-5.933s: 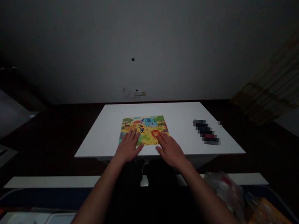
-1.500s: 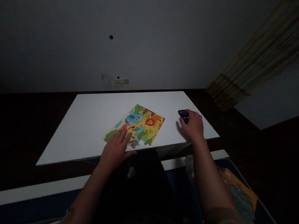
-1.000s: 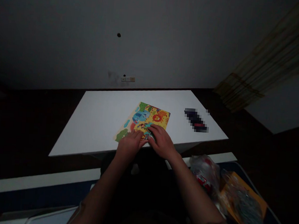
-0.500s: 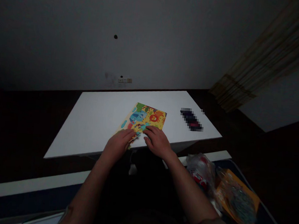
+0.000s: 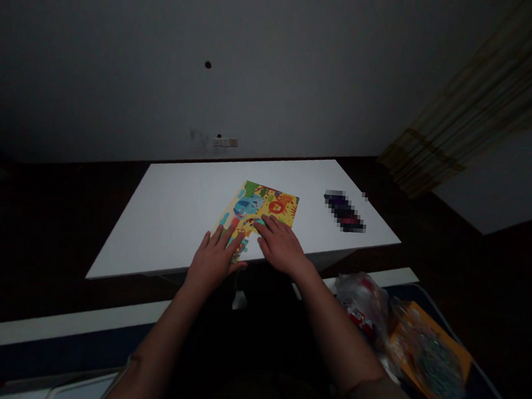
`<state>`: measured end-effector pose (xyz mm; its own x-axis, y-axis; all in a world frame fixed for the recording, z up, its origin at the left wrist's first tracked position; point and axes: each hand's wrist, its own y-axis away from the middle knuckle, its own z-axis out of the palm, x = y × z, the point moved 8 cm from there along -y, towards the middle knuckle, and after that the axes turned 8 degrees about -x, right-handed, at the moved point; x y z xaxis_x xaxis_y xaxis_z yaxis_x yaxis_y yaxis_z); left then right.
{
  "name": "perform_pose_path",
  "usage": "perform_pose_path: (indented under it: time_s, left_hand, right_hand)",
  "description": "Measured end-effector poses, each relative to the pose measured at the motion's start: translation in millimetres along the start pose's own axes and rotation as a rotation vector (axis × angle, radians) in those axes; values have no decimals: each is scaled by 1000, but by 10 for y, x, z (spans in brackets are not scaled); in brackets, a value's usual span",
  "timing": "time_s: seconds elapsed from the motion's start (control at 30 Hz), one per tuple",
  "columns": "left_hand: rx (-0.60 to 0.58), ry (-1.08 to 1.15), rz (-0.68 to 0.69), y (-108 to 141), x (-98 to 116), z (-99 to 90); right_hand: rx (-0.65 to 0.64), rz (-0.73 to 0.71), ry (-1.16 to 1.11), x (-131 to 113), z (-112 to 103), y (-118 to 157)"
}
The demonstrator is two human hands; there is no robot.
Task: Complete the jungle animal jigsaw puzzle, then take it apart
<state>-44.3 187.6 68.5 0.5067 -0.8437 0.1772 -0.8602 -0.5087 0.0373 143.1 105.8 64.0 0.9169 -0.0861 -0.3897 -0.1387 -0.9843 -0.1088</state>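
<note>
Jigsaw puzzle (image 5: pixel 247 205) lies angled at the white table's (image 5: pixel 173 217) near edge, bare tabletop on both sides; left hand (image 5: pixel 214 258) and right hand (image 5: pixel 281 244) press it, fingers spread apart.

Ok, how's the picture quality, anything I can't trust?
Head view: dim overall, floor nearly black, white table brightest; head view: dark item on the table pixelated into blocks, details unreadable; head view: puzzle colours distinct.

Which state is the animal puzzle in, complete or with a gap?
With a gap: the puzzle has a notched near edge, and white tabletop shows between the left hand and right hand.
</note>
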Motion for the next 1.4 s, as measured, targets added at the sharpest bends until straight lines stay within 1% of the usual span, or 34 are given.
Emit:
perform_pose_path:
  time_s: [0.1, 0.2, 0.27, 0.37, 0.43, 0.5, 0.53, 0.6, 0.7, 0.77, 0.9, 1.0, 1.13, 1.27, 1.4]
  left_hand:
    - [4, -10, -10, -60, 13, -36]
    - [7, 47, -31, -154, 7, -99]
    - [9, 132, -35, -227, -3, -136]
    - [43, 337, -32, -306, -56, -190]
    - [89, 481, -28, -319, -128, -228]
    - [145, 549, -20, -300, -216, -266]
    - [167, 537, -13, -282, -254, -281]
    - [176, 425, 0, -244, -298, -283]
    - [104, 217, 22, -188, -273, -201]
    - [50, 144, 44, -146, -207, -131]
    - [29, 71, 64, -77, -52, -45]
    - [27, 38, 28, -81, 12, 8]
    - [38, 27, 24, -139, 112, 40]
    - [63, -56, 43, -129, 243, 54]
    - [123, -87, 79, -9, 356, 28]
  right_hand:
    - [-18, 1, 19, 95, -66, -108]
    - [-21, -15, 25, 160, -128, -187]
    - [-18, -23, 19, 184, -147, -203]
    - [-18, -19, 15, 201, -139, -187]
    - [-20, -15, 12, 202, -128, -170]
    - [-17, -14, 6, 200, -125, -156]
    - [-15, -15, 3, 199, -125, -151]
    - [-14, -19, 0, 197, -126, -145]
    - [-13, -28, -4, 190, -124, -140]
    - [-2, -27, -9, 185, -136, -133]
    - [28, 8, -12, 169, -185, -108]
    - [49, 92, 18, 190, -210, -104]
    - [100, 183, 34, 255, -239, -139]
    - [93, 193, 29, 319, -270, -175]
    - [63, 159, 4, 354, -319, -157]
